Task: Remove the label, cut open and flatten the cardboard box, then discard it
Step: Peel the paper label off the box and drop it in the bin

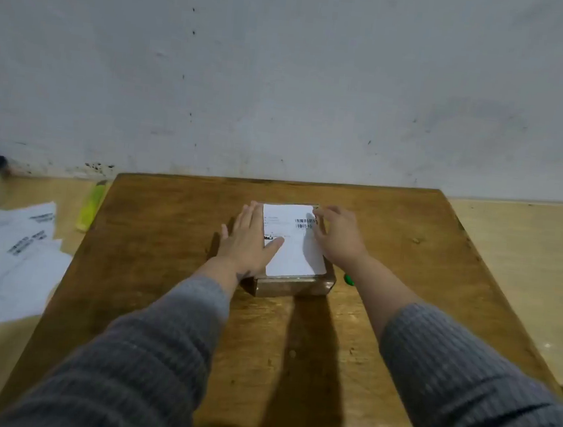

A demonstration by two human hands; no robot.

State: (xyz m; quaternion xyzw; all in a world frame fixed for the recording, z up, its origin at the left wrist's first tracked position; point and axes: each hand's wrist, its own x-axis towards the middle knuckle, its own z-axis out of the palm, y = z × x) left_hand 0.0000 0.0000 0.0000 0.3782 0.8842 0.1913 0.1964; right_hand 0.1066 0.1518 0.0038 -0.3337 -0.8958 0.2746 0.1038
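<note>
A small brown cardboard box sits near the middle of the wooden table. A white label with barcodes covers most of its top. My left hand lies flat on the box's left side, fingers spread, thumb resting on the label. My right hand is at the box's far right edge, its fingertips touching the label's far right corner by the barcodes. Whether the corner is pinched is hard to tell.
A green object pokes out from under my right forearm beside the box. A yellow-green utility knife lies left of the table. Several peeled white labels lie on the floor at left. A grey wall stands behind the table.
</note>
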